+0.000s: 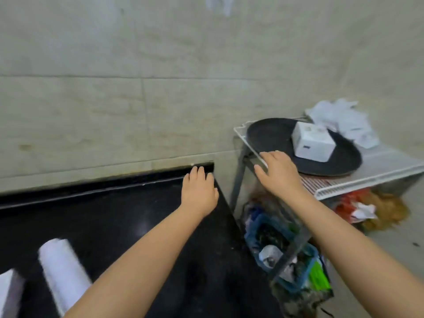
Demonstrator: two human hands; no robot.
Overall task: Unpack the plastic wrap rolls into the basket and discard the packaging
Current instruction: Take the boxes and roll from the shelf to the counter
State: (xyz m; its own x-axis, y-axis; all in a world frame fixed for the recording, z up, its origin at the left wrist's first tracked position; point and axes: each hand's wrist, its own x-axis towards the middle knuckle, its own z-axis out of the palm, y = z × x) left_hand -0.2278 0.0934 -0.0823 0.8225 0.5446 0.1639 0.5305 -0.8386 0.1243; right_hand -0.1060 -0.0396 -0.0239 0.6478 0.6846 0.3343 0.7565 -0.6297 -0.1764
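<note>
While both empty, open hands reach out, left hand (199,191) on the counter (128,216), right hand (278,172) toward the rack (367,177) at two o'clock, a wrap roll (63,269) waits at eight o'clock; picking it up likely comes next.

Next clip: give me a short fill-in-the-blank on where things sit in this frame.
1. The white box sits on a round ____ tray.
2. The tray rests on a white ____ rack.
3. The white roll lies on the ____ countertop.

Missing words: black; wire; black
</note>
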